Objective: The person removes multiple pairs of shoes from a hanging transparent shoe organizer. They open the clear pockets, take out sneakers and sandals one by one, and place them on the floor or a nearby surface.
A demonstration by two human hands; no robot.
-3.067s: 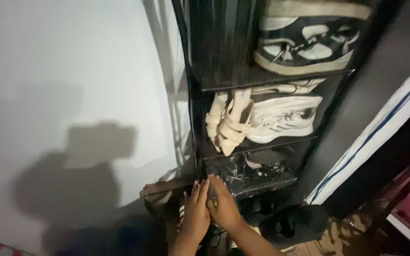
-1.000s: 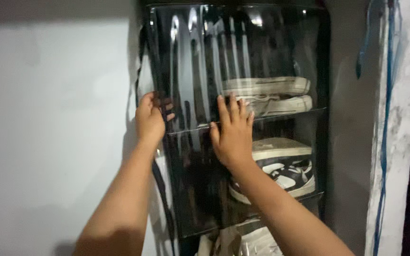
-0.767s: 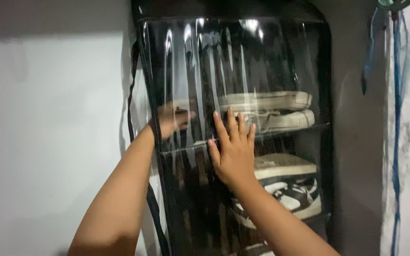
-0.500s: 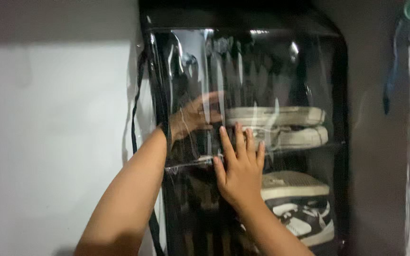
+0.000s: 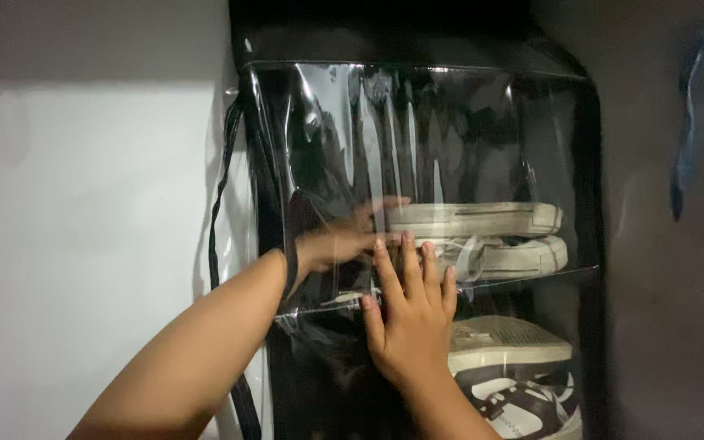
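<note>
While our left hand reaches behind the clear glossy plastic front cover of the black fabric shoe rack, fingers loosely spread against the pale canvas shoes on the shelf and gripping nothing, we judge a shoe is being reached for; closing on it seems next. Our right hand presses flat and open on the cover, beside a white wall.

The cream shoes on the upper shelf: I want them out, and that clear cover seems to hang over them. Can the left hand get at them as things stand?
Probably yes. The left hand is behind the clear plastic cover, its fingers at the toe of the cream shoes, nothing visible between. The right hand lies flat on the outside.
</note>
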